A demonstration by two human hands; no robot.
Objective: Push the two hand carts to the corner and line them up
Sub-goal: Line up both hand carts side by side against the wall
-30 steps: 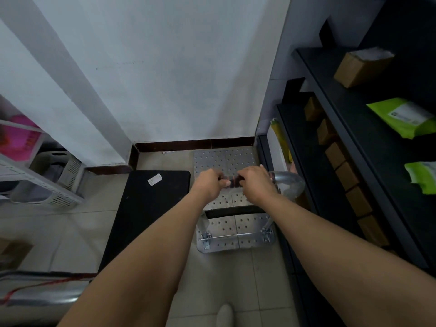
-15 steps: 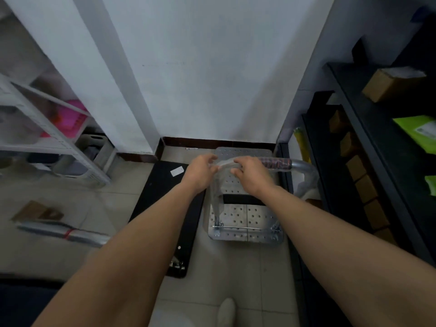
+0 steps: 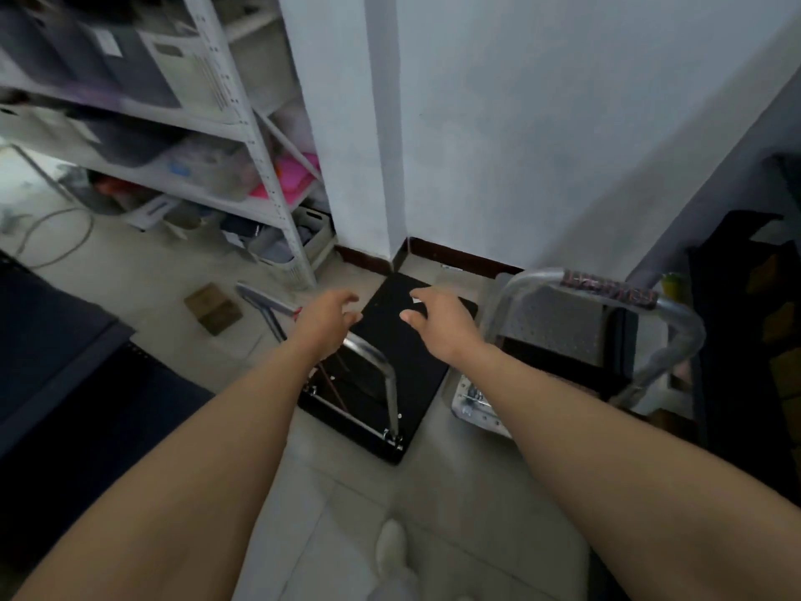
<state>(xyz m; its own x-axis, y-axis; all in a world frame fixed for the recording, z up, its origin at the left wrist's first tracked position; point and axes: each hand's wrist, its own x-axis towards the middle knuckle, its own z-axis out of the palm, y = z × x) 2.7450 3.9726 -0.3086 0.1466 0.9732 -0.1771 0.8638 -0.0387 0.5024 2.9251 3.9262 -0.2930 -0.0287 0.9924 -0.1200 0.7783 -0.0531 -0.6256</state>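
Two carts sit at the foot of the wall (image 3: 542,145), in its corner: the silver cart (image 3: 559,321) on our right, the black cart (image 3: 403,357) just beside it on its left. Our left hand (image 3: 323,316) and right hand (image 3: 437,321) hover apart over the black one, fingers loosely spread, holding nothing.

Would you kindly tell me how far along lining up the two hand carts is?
Done: the silver cart stands in the corner beside the dark shelving. In hand: left hand and right hand reach open over the black cart. Left: it seems out of line with the silver one and needs a push.
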